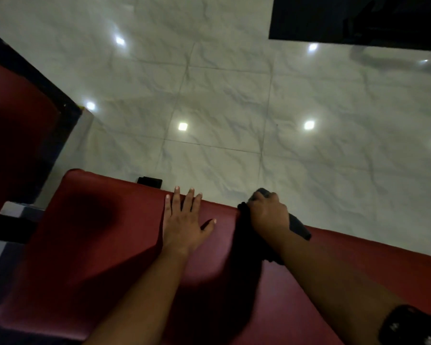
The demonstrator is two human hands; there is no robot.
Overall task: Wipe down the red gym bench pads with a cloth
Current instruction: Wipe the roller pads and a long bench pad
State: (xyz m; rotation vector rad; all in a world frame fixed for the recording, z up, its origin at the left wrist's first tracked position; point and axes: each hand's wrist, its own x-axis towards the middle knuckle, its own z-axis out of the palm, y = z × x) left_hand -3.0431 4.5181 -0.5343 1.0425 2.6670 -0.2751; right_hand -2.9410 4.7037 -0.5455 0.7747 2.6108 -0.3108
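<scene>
A glossy floor point(234, 100) of large pale tiles with faint grey marble veining fills most of the view, its thin grout lines crossing in a grid. Bright square reflections of ceiling lights point(309, 125) dot the tiles. A dark rectangular mat or panel point(353, 18) covers the floor's far right corner; what it is cannot be told. Along the floor's left edge runs a dark frame point(47, 90). A small black block point(149, 182) sits on the tiles near the floor's near edge.
</scene>
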